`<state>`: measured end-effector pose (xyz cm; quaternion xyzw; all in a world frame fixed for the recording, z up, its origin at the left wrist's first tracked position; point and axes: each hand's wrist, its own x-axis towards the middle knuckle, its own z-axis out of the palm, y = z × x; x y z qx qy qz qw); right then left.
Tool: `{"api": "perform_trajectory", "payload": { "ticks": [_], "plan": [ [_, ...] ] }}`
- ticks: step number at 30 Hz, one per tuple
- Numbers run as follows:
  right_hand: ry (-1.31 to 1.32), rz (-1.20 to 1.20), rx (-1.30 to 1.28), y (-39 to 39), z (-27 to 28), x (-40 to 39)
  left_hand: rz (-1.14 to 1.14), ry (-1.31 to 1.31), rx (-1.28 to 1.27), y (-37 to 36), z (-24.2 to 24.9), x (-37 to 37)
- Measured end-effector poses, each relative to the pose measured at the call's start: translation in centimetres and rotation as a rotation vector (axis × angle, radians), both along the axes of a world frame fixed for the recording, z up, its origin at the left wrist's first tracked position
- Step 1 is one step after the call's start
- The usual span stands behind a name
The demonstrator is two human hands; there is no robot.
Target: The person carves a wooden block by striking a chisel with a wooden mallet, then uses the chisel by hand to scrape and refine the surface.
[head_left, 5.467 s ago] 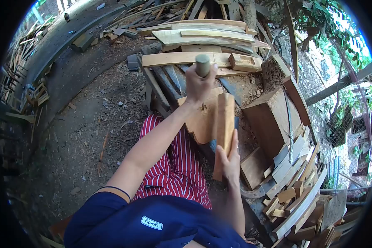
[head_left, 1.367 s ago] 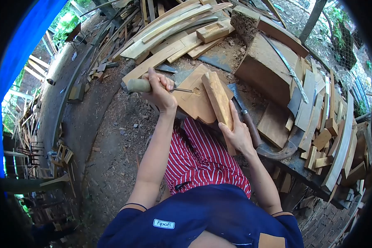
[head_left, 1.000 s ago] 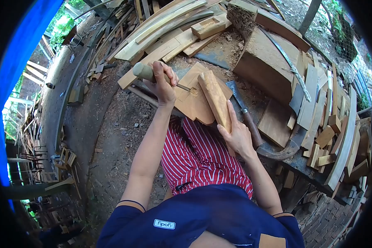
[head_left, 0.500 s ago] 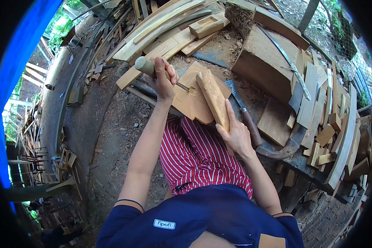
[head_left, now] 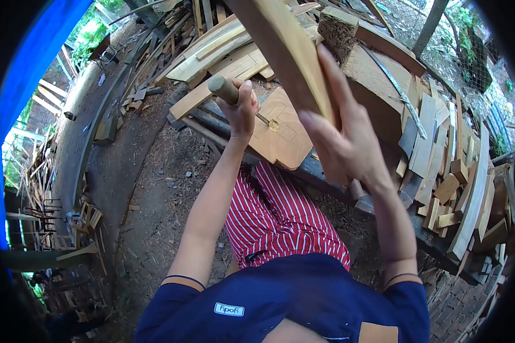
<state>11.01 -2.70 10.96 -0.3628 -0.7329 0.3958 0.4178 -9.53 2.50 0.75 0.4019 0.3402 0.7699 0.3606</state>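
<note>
Your left hand (head_left: pixel 243 114) is closed round the chisel (head_left: pixel 223 90), handle leaning left, presumably to steady its tip at the hole (head_left: pixel 274 126) in the board (head_left: pixel 280 150). Board's flat on the bench (head_left: pixel 312 174), likely for firm backing; your right hand (head_left: pixel 352 142) grips the wood block (head_left: pixel 294 54) raised above, leaving the handle end clear.

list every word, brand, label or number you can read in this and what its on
"yody": on the small label on the navy shirt, upside down in this view.
No other text can be read: none shows on the board or the chisel, and the wooden block in the right hand is blurred.
</note>
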Motion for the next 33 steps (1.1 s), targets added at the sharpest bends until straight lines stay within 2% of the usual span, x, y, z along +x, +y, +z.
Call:
{"api": "perform_trajectory", "payload": {
  "ticks": [1,3,4,5,6,8,9,10,13,14,15,19,20,21,22,26,28,33],
  "plan": [
    [0.017,0.031,0.169,0.5,1.9,-0.8,-0.001,0.001,0.010,0.1,-0.4,-0.1],
    [-0.110,0.094,0.389,1.3,4.1,-2.1,0.018,0.063,-0.009,0.6,-1.8,-0.5],
    [-0.406,0.122,0.357,1.3,5.1,-2.8,0.126,0.075,0.025,1.0,-2.6,-0.3],
    [-0.702,0.148,0.320,1.4,5.8,-3.3,0.398,0.355,0.264,1.5,-3.0,-0.8],
    [-0.811,0.170,0.351,1.9,5.8,-4.3,0.461,0.333,0.265,1.4,-3.0,-0.7],
    [-0.823,0.132,0.381,1.8,6.7,-4.6,0.521,0.301,0.281,1.8,-2.9,-0.8],
    [-0.837,0.105,0.397,1.6,7.3,-4.9,0.341,0.187,0.134,1.7,-3.3,-1.3],
    [-0.741,0.100,0.457,1.5,7.1,-4.9,0.162,0.071,-0.027,1.2,-4.2,-1.6],
    [-0.607,0.137,0.522,0.8,6.6,-5.8,0.219,0.061,-0.032,0.1,-4.9,-2.1],
    [-0.848,0.166,0.438,1.0,6.4,-6.1,0.235,0.064,-0.026,0.1,-4.6,-2.1],
    [-0.844,0.162,0.442,1.2,5.9,-6.2,0.246,0.066,-0.017,0.0,-4.2,-1.8],
    [-0.680,0.212,0.250,2.4,3.3,-5.3,0.310,0.038,0.012,-0.4,-1.6,-0.8],
    [-0.496,0.156,0.152,2.1,2.3,-4.8,0.162,-0.042,0.027,-1.1,-0.6,-1.1],
    [-0.310,0.101,0.051,2.1,1.2,-4.2,0.068,-0.146,-0.043,-1.0,-1.5,-1.9],
    [-0.274,0.094,0.033,2.4,-0.3,-3.4,0.085,-0.190,-0.042,-1.2,-1.9,-2.3],
    [-0.304,-0.048,-0.160,2.4,-8.9,-0.1,0.132,-0.356,-0.045,-1.5,-2.0,-2.4],
    [-0.345,-0.097,-0.314,0.8,-10.3,0.8,0.169,-0.366,-0.062,-1.0,-1.4,-2.2],
    [-0.429,-0.137,-0.392,-1.0,-14.4,2.2,0.237,-0.254,-0.058,-0.1,0.6,-1.6]
  ]
}}
